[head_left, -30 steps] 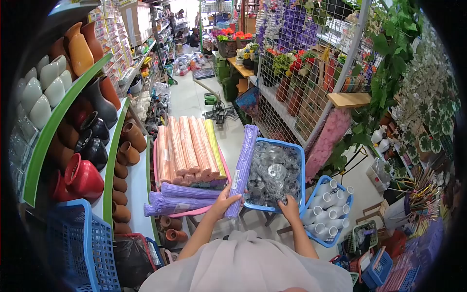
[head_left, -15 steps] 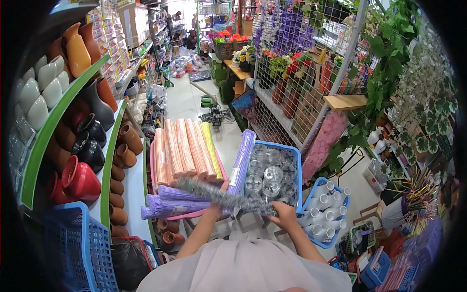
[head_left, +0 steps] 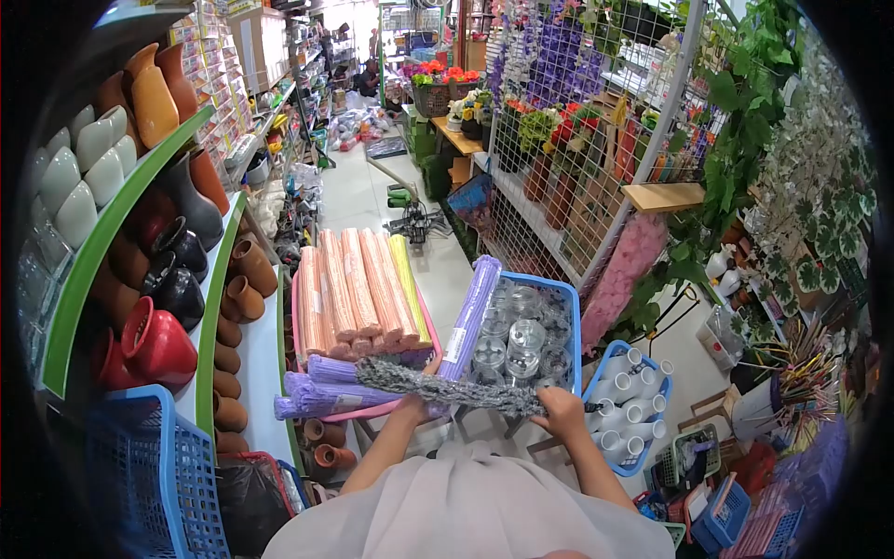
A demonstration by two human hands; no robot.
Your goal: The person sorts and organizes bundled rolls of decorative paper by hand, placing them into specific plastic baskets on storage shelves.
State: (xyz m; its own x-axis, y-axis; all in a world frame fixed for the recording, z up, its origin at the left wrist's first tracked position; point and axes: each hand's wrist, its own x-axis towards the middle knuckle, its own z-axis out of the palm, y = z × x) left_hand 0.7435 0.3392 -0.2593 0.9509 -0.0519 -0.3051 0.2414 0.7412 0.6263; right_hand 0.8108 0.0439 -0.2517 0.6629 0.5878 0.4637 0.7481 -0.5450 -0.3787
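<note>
My right hand (head_left: 562, 412) is closed round the handle end of a grey fluffy duster (head_left: 447, 389), whose dark tip sticks out to the right. The duster lies roughly level across the front of a pink basket (head_left: 433, 312). My left hand (head_left: 416, 406) is partly hidden behind the duster, at the lower end of a purple wrapped bundle (head_left: 472, 307) with a white label; its fingers appear closed round that bundle, which leans upright. More purple bundles (head_left: 326, 396) lie at the basket's front. Orange wrapped bundles (head_left: 358, 289) and a yellow one (head_left: 402, 284) fill the rest.
Right of the pink basket stands a blue basket (head_left: 575, 321) of glass jars, then a smaller blue basket (head_left: 589, 373) of white vases. Shelves (head_left: 149, 200) with pots line the left. A wire rack (head_left: 559, 186) with artificial flowers stands right of the aisle (head_left: 438, 265).
The duster has swung slightly down and right, and its blur has gone. The purple bundle in my left hand has shifted a little right. The whole view has moved slightly.
</note>
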